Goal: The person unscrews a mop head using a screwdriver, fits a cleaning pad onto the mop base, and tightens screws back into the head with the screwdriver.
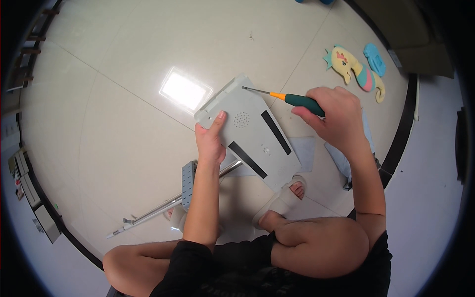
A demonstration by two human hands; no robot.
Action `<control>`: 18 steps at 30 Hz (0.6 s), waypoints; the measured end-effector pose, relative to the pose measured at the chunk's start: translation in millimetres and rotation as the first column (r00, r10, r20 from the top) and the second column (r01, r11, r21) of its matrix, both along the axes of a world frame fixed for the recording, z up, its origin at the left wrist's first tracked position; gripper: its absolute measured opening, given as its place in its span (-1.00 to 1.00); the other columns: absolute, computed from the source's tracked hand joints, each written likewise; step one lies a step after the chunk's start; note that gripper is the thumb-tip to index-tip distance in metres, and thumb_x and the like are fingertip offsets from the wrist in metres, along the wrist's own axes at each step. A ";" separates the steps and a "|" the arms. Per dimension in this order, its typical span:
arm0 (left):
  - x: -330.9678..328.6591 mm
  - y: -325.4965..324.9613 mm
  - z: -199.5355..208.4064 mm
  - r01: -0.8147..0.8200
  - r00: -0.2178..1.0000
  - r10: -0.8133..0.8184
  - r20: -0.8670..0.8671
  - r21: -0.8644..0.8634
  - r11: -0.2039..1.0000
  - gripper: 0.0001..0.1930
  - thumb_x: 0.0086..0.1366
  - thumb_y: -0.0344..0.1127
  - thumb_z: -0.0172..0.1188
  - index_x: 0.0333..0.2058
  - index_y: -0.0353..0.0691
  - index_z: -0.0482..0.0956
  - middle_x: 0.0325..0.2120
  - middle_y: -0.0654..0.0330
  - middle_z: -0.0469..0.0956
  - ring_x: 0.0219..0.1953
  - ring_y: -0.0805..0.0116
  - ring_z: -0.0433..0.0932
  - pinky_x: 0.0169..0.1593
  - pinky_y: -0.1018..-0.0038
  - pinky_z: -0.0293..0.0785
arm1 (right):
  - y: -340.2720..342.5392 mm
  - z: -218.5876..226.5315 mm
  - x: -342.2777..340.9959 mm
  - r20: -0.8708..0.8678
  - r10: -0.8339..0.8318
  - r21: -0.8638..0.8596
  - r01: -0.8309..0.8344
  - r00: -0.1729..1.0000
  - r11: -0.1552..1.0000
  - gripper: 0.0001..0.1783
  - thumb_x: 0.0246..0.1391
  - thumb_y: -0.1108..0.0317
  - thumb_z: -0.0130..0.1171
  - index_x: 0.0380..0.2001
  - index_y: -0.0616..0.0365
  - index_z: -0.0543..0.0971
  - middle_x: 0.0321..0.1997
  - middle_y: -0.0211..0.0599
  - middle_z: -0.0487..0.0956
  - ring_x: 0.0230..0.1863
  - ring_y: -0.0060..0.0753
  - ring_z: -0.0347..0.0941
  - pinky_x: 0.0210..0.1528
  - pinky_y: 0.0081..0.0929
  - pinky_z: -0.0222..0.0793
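Observation:
My left hand (211, 141) grips the far left edge of a light grey panel (247, 136), its thumb lying on top. The panel is tilted and carries two black strips and a round patch of small holes. In my right hand (339, 111) is a screwdriver (303, 101) with a dark green handle and an orange collar. Its shaft points left, and the tip meets the panel near the far edge, at a small dark spot that may be a screw or hole.
Below my left forearm, a metal pole (170, 204) and a slotted grey plate (188, 183) lie near my sandalled feet. A blue-grey cloth (304, 151) is behind the panel. A plush seahorse (354, 69) and a blue toy (374, 59) rest on the tiled floor at far right.

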State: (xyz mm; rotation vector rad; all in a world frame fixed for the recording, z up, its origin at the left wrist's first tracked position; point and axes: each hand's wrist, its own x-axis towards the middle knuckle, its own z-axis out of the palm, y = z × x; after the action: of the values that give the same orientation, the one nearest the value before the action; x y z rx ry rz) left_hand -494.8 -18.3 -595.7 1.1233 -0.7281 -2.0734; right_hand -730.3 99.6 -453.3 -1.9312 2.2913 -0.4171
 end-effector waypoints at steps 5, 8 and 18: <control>-2.5 -0.3 2.3 -0.013 0.999 0.014 -0.033 0.021 1.000 -0.58 0.30 -0.40 0.35 0.09 -0.39 0.50 -0.03 0.05 0.63 0.01 0.22 0.62 0.12 0.30 0.53 | -7.3 -2.2 6.9 0.296 0.052 -0.177 0.001 0.954 0.984 -0.74 -0.06 0.30 0.48 -0.38 0.13 0.60 -0.34 -0.30 0.52 -0.44 -0.28 0.42 -0.41 -0.43 0.31; -2.2 0.2 1.0 -0.021 0.999 0.021 -0.028 0.021 1.000 -0.59 0.30 -0.40 0.34 0.08 -0.39 0.51 -0.03 0.06 0.63 0.01 0.22 0.62 0.12 0.31 0.54 | -10.4 5.1 12.4 0.276 0.022 -0.174 0.027 0.961 0.984 -0.75 -0.03 0.23 0.46 -0.39 0.11 0.61 -0.33 -0.34 0.54 -0.43 -0.25 0.46 -0.41 -0.41 0.36; -3.3 -1.5 0.5 -0.023 1.000 0.024 -0.013 0.027 0.999 -0.60 0.32 -0.40 0.33 0.09 -0.39 0.50 -0.02 0.05 0.63 0.01 0.23 0.61 0.12 0.31 0.53 | -5.4 -2.8 3.3 0.255 0.086 -0.145 -0.050 0.963 0.988 -0.72 -0.08 0.32 0.50 -0.28 0.14 0.66 -0.40 -0.30 0.48 -0.44 -0.32 0.45 -0.43 -0.42 0.31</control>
State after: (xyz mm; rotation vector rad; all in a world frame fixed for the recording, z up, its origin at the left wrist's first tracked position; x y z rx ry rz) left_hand -498.1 -19.8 -595.2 1.1268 -0.6791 -2.0750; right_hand -727.0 94.1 -456.1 -1.8774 2.0729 -0.7891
